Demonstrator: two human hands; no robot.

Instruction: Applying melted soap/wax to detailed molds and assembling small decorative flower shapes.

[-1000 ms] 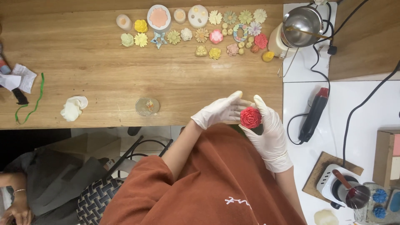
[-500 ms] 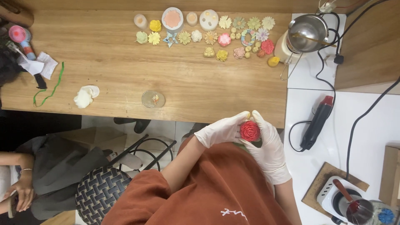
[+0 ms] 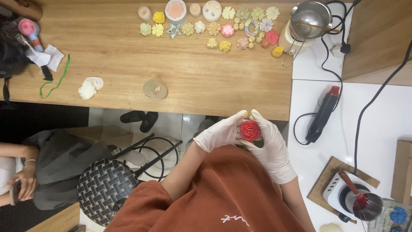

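Counter (image 3: pixel 128 64): the long wooden top is your landmark; you're standing off its near right corner, hands out past the edge.
White counter (image 3: pixel 339 141): butts against the wooden counter's right end, carrying a black and red heat tool (image 3: pixel 322 115) and, further toward you, a small hotplate with a pot of red liquid (image 3: pixel 367 205).
Metal pot (image 3: pixel 310 18): sits at the wooden counter's far right corner, its cable trailing onto the white top.
Row of small flowers (image 3: pixel 214 21): pastel moulded pieces lined along the counter's far edge, well apart from your hands.
Glass dish (image 3: pixel 155 89): alone near the counter's front edge, left of your hands.
Left hand (image 3: pixel 219 132): gloved, fingers curled in on the flower's left side, thumb tip up at its top.
Right hand (image 3: pixel 268 144): gloved, cupped under and behind the flower, grip closed round its base.
Red flower (image 3: pixel 250 130): held between both hands, just off the counter's near edge, petals facing up.
Handling: it looks light and wax-like, so probably brittle at the thin petal rims and a bit slick against gloves. Hold it by the base and the dark leaf below, not the petals.
Grip: narrow on both sides, both hands touching the flower.
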